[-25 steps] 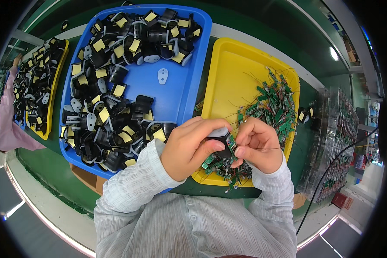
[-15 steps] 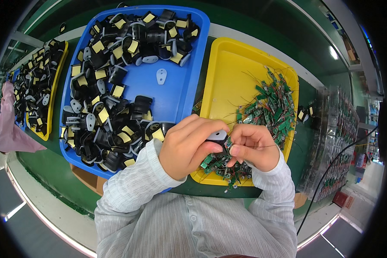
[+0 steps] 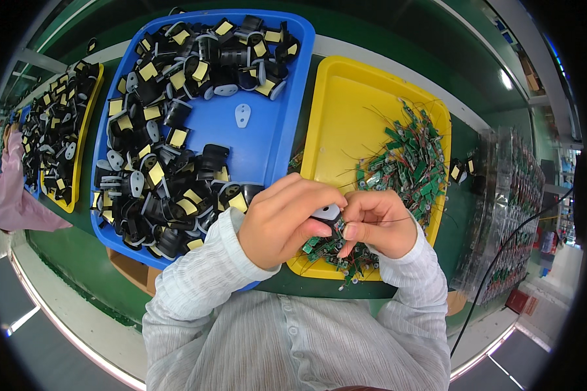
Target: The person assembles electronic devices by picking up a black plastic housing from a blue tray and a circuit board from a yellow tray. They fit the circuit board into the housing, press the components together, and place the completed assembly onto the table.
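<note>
- In the foreground, your pale grey ribbed sleeves [image 3: 199, 274] lead to two hands at work above the near left part of a rectangular yellow plastic tray [image 3: 346, 117].
- Your left hand [image 3: 284, 225] curls snugly around one black plastic housing with a light grey rounded end plate [image 3: 328, 212], thumb on the near side, fingers over the far one.
- Your right hand [image 3: 381, 225] meets it, thumb and forefinger drawn close at the housing's side; whether a board or wire lies between them cannot be told.
- That unit appears midway, with both hands on it; your fingers hide how much of it is done.
- Beneath and beyond, small green circuit boards with thin trailing wires [image 3: 411, 166] heap in the yellow tray, suggesting plenty is left.
- At left, a large blue plastic tray [image 3: 261, 150] holds dozens of similar black housings with square yellow pads [image 3: 156, 173]; how many are finished cannot be told.
- At right, stacked clear plastic trays [image 3: 502, 215] carry what look like more green boards.
- Farther left, a co-worker's pink sleeve [image 3: 19, 189] extends beside another yellow-edged tray [image 3: 90, 120] piled with black pieces [image 3: 55, 124].
</note>
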Demonstrator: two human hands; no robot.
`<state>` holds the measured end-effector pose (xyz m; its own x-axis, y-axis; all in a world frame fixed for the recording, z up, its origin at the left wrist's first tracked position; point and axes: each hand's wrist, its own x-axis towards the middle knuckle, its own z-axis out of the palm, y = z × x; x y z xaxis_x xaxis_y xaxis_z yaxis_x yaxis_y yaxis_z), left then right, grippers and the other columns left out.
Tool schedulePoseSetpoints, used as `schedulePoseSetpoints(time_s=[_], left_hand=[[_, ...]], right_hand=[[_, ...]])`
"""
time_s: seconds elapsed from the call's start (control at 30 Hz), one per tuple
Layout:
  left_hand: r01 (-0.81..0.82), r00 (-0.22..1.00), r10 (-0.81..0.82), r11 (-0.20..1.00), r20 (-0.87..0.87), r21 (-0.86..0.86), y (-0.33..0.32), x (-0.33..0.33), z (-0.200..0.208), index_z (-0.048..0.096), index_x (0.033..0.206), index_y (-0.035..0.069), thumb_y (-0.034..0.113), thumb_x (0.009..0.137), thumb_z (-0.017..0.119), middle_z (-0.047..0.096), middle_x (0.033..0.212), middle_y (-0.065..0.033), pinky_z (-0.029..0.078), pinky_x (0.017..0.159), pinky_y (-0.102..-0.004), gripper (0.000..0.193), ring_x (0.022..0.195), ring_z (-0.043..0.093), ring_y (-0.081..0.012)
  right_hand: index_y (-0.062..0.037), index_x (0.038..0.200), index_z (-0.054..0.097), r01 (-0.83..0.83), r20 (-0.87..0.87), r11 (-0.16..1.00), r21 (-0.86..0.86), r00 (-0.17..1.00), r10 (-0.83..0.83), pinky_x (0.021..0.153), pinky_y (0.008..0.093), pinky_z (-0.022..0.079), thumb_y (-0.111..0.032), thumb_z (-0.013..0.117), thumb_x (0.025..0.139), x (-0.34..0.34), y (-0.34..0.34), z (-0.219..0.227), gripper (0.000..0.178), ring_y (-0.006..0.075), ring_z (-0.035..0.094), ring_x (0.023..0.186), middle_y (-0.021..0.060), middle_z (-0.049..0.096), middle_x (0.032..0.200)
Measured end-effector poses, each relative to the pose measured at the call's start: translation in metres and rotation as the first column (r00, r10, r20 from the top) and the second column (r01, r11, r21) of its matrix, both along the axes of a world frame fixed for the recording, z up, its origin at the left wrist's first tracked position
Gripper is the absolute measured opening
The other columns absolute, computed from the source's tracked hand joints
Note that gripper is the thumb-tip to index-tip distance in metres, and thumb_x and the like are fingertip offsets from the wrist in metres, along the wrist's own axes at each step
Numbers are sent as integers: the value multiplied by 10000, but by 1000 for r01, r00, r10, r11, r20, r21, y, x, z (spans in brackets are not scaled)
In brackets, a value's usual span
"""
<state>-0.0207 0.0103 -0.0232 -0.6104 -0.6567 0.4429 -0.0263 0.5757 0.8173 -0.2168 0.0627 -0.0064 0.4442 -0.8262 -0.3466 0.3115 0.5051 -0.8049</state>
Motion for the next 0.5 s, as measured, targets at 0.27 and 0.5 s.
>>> schedulePoseSetpoints(time_s=[0.27, 0.5], left_hand=[[-1, 1000, 2, 995, -12, 102, -1, -5, 0, 538, 1094, 18, 146, 765, 628, 567, 1059, -148, 449, 779, -362, 364, 907, 551, -317], [-2, 1000, -5, 960, 25, 278, -2, -4, 0, 527, 1163, 9, 83, 749, 550, 520, 1198, -184, 375, 949, -365, 421, 1135, 494, -308]], right_hand=[[14, 794, 571, 150, -256, 952, -269, 941, -220, 538, 250, 483, -20, 627, 793, 13, 4, 7, 66, 114, 589, 627, 41, 548, 711], [-17, 779, 585, -259, -687, 662, -704, 485, -540, 455, 296, 416, 0, 660, 722, 26, 8, 8, 95, 192, 537, 520, 81, 499, 667]])
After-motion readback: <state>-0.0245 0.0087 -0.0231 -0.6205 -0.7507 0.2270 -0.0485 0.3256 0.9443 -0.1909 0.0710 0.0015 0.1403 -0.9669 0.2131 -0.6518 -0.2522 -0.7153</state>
